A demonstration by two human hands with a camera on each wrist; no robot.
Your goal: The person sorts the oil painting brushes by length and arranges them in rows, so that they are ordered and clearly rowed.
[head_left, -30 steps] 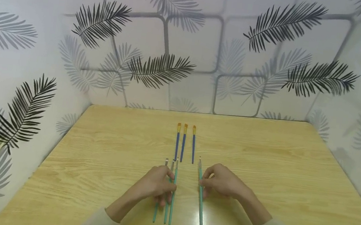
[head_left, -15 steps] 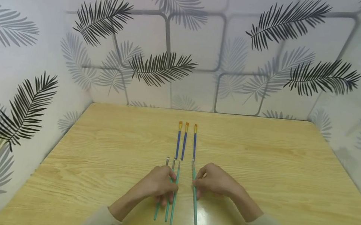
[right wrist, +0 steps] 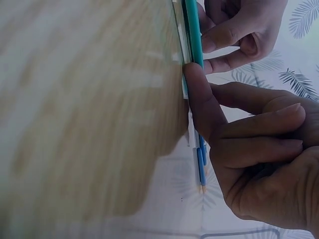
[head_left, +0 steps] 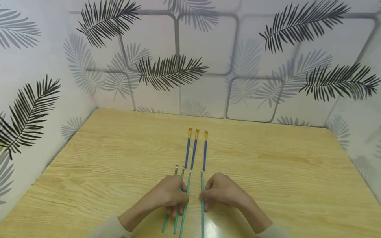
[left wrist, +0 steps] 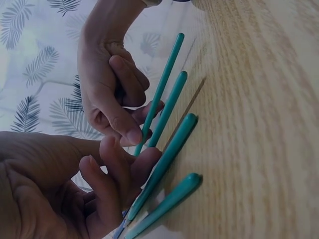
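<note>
In the head view, my left hand [head_left: 170, 196] pinches the rightmost of three teal-handled paintbrushes with thumb and fingertips; that paintbrush [head_left: 183, 223] lies nearly upright in the view. The other two teal paintbrushes, a middle one [head_left: 175, 224] and a left one [head_left: 164, 225], lie partly hidden under the hand. My right hand [head_left: 222, 190] pinches a fourth teal paintbrush [head_left: 202, 223], slightly slanted, its bristles pointing away from me. A narrow gap separates it from the left group. The left wrist view shows the teal handle ends side by side, with the right hand [left wrist: 107, 74] above.
Three blue-handled paintbrushes lie in a row farther back: a left one [head_left: 187, 152], a middle one [head_left: 194, 153] and a right one [head_left: 204, 154]. The wooden table [head_left: 119, 146] ends at a leaf-patterned wall [head_left: 201, 92].
My right hand has moved left with its teal paintbrush, bringing it nearer the other three and below the right blue one. The left hand's pinched paintbrush has shifted slightly right.
</note>
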